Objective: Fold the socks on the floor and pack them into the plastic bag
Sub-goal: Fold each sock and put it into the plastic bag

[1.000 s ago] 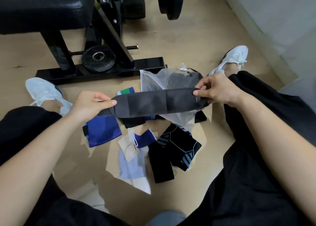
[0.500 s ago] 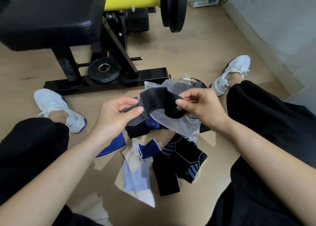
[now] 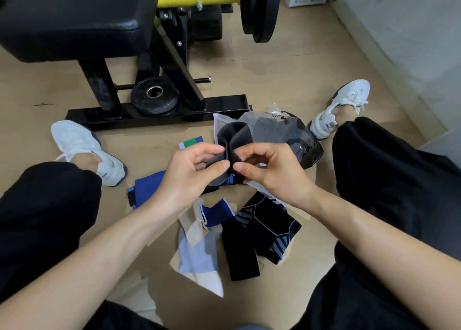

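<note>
A dark grey sock (image 3: 233,136) is doubled over in a loop above the floor. My left hand (image 3: 189,173) and my right hand (image 3: 272,172) pinch its two ends together, thumbs almost touching. Right behind it lies the clear plastic bag (image 3: 277,127) with dark socks inside. Below my hands several loose socks lie on the floor: a blue one (image 3: 147,188), a black one with light blue stripes (image 3: 264,230), a pale blue and white one (image 3: 199,260), a beige one (image 3: 193,226) and a green-banded one (image 3: 190,141).
A black weight bench frame (image 3: 159,110) with a small plate (image 3: 154,99) stands just beyond the socks. My white shoes (image 3: 82,145) (image 3: 341,105) and black-trousered legs flank the pile. A wall (image 3: 409,43) runs along the right.
The grey sock was stretched out flat between both hands; my hands have come together and folded it in half into a loop. The view has tilted up a little.
</note>
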